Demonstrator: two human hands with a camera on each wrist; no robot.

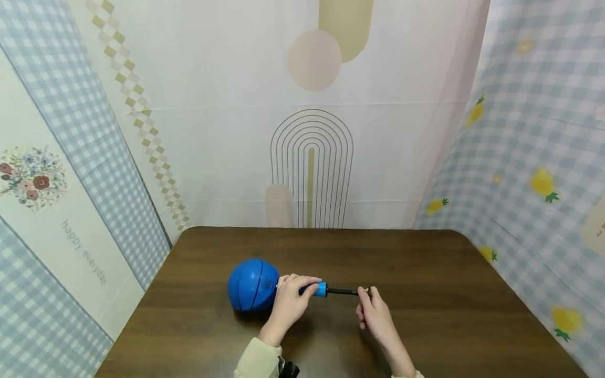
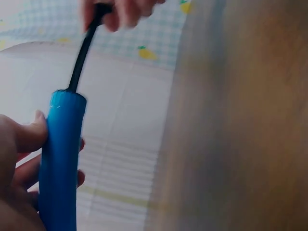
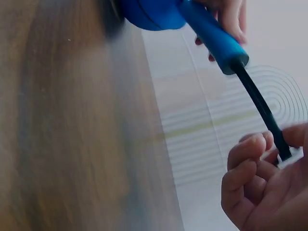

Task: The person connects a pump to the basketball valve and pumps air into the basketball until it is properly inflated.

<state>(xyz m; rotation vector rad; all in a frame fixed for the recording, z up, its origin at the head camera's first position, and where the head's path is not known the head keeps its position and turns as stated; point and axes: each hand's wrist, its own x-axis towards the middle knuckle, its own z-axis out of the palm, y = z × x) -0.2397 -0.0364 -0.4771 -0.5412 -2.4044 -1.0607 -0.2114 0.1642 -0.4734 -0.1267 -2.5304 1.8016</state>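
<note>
A blue ball [image 1: 251, 286] with dark seam lines sits on the left half of the table, its side toward the hands looking uneven. Extending to the right of it is a blue hand pump [image 2: 61, 154], roughly level in the head view. My left hand [image 1: 290, 302] grips the pump's barrel close to the ball, thumb on one side and fingers round the other. Out of the barrel comes a long black rod [image 3: 260, 103]. At the rod's far end, my right hand [image 1: 376, 316] pinches it with curled fingers. The left hand mostly hides where pump and ball meet.
The dark brown wooden table [image 1: 416, 262] has rounded far corners. Behind it hangs a pale patterned cloth [image 1: 227, 157]; checked cloths border the left and right sides. A black strap [image 1: 287, 368] is on the left wrist, below a pale sleeve [image 1: 259, 359].
</note>
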